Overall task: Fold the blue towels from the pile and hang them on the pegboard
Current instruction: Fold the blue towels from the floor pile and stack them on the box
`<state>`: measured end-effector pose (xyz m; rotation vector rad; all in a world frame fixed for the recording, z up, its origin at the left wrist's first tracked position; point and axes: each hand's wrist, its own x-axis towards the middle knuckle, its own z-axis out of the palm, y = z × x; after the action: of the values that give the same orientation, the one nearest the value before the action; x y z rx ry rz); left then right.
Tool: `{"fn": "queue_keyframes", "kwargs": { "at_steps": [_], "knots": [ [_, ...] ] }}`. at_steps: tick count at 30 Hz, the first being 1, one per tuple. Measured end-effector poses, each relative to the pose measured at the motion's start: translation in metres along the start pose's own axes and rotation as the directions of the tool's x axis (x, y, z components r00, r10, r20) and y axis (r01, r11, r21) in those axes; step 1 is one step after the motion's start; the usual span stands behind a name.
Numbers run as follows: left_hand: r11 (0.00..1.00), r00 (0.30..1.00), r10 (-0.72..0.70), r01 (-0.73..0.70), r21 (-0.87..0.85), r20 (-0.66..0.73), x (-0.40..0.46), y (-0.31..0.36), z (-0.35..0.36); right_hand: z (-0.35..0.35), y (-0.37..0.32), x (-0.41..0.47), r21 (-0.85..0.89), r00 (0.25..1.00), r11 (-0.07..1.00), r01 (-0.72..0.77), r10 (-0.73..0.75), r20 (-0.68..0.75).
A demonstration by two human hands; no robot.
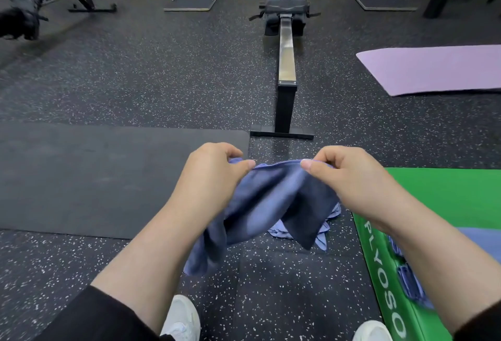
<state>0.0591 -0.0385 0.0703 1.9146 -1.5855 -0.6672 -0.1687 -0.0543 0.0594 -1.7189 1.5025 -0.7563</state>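
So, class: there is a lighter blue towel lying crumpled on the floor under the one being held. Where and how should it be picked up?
Pinch the crumpled towel at a raised fold on its near edge, coming from above. It lies bunched on the floor, so no corner shows clearly. Both hands are busy: left hand and right hand pinch the held towel.

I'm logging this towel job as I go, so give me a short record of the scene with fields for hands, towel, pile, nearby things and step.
left hand: left hand pinches the top edge of the blue towel
right hand: right hand pinches the same edge
towel: held up above the floor, hanging slack and unfolded
pile: blue towels on the speckled floor, partly hidden behind the held one
nearby: green plyo box at right, black mat at left, rowing machine ahead
pegboard: not in view
step: folding not yet done
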Motion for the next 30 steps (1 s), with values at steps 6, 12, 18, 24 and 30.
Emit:
{"fn": "queue_keyframes", "kwargs": {
  "at_steps": [6, 12, 18, 24, 30],
  "knots": [
    [0.976, 0.992, 0.002, -0.029, -0.215, -0.124, -0.007, 0.007, 0.012, 0.010, 0.004, -0.002, 0.499, 0.958, 0.819, -0.283, 0.219, 0.183],
    [0.916, 0.987, 0.001, -0.066, -0.396, -0.161, -0.015, 0.018, 0.025, 0.013, -0.008, -0.006, 0.729, 0.917, 0.557, -0.397, 0.204, 0.343],
    [0.871, 0.984, -0.061, -0.029, -0.490, -0.167, -0.021, 0.021, 0.029, 0.019, -0.006, -0.007, 0.691, 0.911, 0.606, -0.395, 0.357, 0.208],
    [0.858, 0.985, -0.063, -0.030, -0.512, -0.162, -0.025, 0.025, 0.028, 0.023, -0.014, -0.014, 0.725, 0.909, 0.556, -0.407, 0.321, 0.264],
    [0.916, 0.998, 0.033, -0.053, -0.397, -0.057, -0.035, 0.032, 0.038, 0.030, -0.027, -0.022, 0.834, 0.897, 0.337, -0.437, 0.233, 0.376]
  ]
}}
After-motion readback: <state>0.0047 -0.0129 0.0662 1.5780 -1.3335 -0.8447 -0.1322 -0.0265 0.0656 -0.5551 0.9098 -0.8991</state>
